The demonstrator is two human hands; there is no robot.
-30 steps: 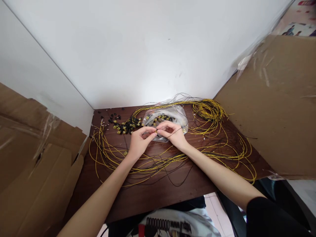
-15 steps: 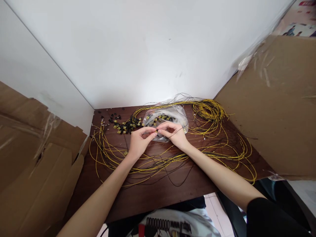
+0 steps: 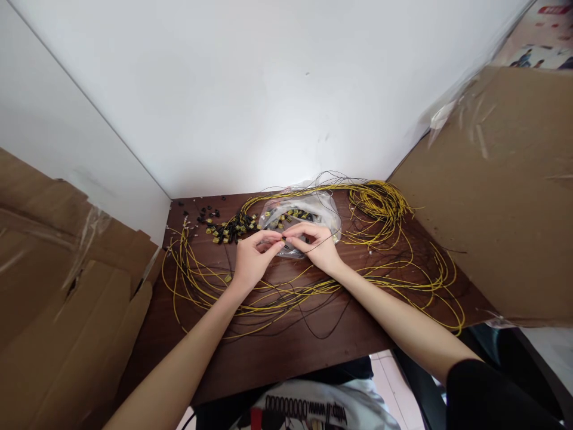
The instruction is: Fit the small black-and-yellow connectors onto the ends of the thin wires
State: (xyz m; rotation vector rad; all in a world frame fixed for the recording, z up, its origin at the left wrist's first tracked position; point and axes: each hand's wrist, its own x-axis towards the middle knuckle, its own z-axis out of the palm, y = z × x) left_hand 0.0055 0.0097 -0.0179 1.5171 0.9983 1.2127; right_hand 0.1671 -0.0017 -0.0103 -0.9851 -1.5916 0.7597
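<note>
My left hand (image 3: 254, 258) is closed, with thumb and index finger pinching a small black-and-yellow connector (image 3: 283, 238). My right hand (image 3: 319, 246) is closed too, its thumb and fingertips pinched on a thin black wire (image 3: 326, 241) right beside the connector. Fingertips of both hands meet there, so the join between wire and connector is hidden. Beneath and behind them lies a clear plastic bag (image 3: 330, 210) with several black-and-yellow connectors (image 3: 295, 213) in it. More of the same connectors (image 3: 228, 230) are heaped left of the bag.
Yellow and black wires (image 3: 313, 288) stretch across the brown table (image 3: 286, 364) under my forearms. A coiled bundle (image 3: 380, 203) of them sits at the back right. Small black pieces (image 3: 208, 212) are scattered at the back left. Cardboard (image 3: 501, 197) stands on both sides, before a white wall (image 3: 268, 95).
Both hands stay pinched together at the same spot, with only a slight shift of the fingers. The wires, bag and heap of connectors have not moved.
</note>
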